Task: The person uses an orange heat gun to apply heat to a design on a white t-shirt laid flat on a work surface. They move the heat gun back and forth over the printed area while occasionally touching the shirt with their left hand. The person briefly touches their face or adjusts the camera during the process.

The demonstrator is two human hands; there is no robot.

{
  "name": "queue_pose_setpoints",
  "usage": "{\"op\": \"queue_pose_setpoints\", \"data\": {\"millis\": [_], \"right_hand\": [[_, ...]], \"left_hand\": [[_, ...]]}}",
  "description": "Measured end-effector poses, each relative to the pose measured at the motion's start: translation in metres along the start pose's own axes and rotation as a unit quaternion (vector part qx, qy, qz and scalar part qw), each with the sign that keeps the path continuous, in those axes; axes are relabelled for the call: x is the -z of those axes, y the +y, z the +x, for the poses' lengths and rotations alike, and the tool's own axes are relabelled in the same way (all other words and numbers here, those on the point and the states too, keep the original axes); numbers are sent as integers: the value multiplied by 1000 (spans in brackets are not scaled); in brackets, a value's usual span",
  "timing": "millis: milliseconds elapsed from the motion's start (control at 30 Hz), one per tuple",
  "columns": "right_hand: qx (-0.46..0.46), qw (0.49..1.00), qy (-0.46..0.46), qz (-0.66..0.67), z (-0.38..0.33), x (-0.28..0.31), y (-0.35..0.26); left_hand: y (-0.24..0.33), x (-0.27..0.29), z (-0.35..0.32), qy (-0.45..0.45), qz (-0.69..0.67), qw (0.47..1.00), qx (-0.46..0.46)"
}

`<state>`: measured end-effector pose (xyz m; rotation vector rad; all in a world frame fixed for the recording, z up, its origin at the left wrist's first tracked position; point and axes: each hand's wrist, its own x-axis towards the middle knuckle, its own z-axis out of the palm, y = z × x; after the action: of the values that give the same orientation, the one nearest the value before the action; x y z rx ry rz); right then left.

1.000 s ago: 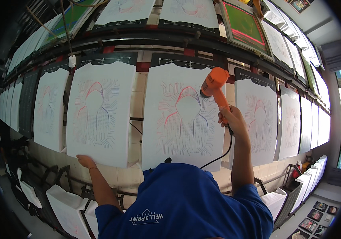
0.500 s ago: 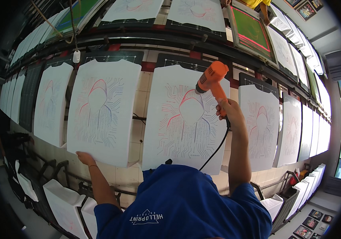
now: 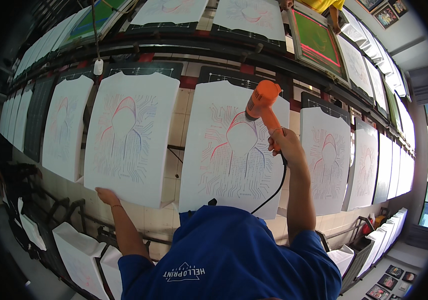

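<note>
My right hand [image 3: 286, 142] is wrapped round the handle of an orange heat gun [image 3: 264, 102]. Its dark nozzle points down and left over the upper part of the print on a white T-shirt [image 3: 209, 107], stretched on a dark board. A black cord [image 3: 277, 190] runs from the handle toward my body. At the lower left edge of another printed white T-shirt [image 3: 159, 110], my left hand [image 3: 107, 196] is closed on the hem; some of its fingers are hidden. Both prints show a hooded figure among red and blue circuit lines.
More shirt boards [image 3: 325, 142] line the row on both sides. Beyond a dark rail [image 3: 174, 48] lies a second row, with a framed green screen [image 3: 316, 42] and another person's arm [image 3: 335, 17]. A white device [image 3: 98, 67] hangs on a cord at left.
The heat gun has shifted slightly down, and its body has turned a little, with the nozzle pointing more downward. My left hand stays at the same shirt edge.
</note>
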<state>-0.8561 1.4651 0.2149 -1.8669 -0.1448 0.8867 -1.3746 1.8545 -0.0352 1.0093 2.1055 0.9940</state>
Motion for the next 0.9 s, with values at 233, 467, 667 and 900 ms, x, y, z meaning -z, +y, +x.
{"op": "queue_pose_setpoints", "data": {"millis": [233,467,667,900], "right_hand": [[3,1000,3,-30,-18,4,4],[-22,999,6,-43,-37,13,12],[-31,998,11,-50,-59,22,22],[-49,998,42,-26,-84,30,34]], "left_hand": [[6,0,-6,-4,6,1000,10],[1,0,-2,-4,-1,1000,5],[-6,0,6,-5,7,1000,-1],[0,-1,-1,-9,-2,1000,1]]}}
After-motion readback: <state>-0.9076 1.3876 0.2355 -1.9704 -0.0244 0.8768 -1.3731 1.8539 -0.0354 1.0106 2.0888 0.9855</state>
